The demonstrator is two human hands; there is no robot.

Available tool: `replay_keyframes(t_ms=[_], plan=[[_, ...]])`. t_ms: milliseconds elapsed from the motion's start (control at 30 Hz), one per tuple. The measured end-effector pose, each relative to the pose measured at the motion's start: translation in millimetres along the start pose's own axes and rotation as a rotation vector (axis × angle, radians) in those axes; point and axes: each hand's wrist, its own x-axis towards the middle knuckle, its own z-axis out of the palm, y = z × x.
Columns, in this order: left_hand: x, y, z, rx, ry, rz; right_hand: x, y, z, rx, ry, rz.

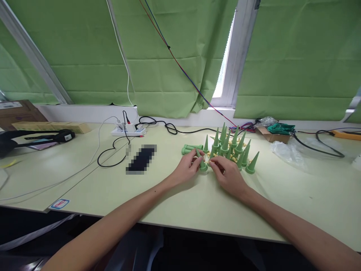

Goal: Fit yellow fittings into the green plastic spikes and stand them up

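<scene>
Across the top of the frame hang green curtains [175, 75], and below them a pale table [175, 210] runs from edge to edge. At the far left lie a carton [22, 111], a row of yellow boxes [56, 127] and a black strap [34, 138]. Two bare forearms rise from the lower corners, bringing the left hand [186, 166] and right hand [229, 177] near each other, just right of centre. Right of them, a cluster of green cones [225, 145] stands on the table, points up. Near the right side sit an open box [275, 136] with a green bag [281, 128] on it and clear plastic [289, 153]. Left of centre lie a pixelated dark object [141, 159] and, above it, a power strip [129, 131]. Just above the left hand, green tubes [193, 148] lie flat. That hand's thumb and fingers are clamped on a single cone [202, 165], upright with a slight tilt. The right thumb and forefinger meet beside its base; whether they pinch anything, I cannot tell. Smallest are the yellow bits [234, 159] scattered among the cluster.
</scene>
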Motion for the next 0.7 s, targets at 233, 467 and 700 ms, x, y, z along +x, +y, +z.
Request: replay_keyframes(t_ms=[233,467,700], plan=[[1.3,-0.4,0.3,-0.092,-0.012,-0.04,0.4,2.0,0.7,-0.016,-0.037,0.013],[0.6,3.9,0.2,0.01,0.027,-0.053,0.0,2.9,0.6,-0.028,-0.047,0.011],[1.3,5.6,-2.0,0.006,0.047,-0.107,-0.7,3.8,1.5,-0.017,-0.07,-0.005]])
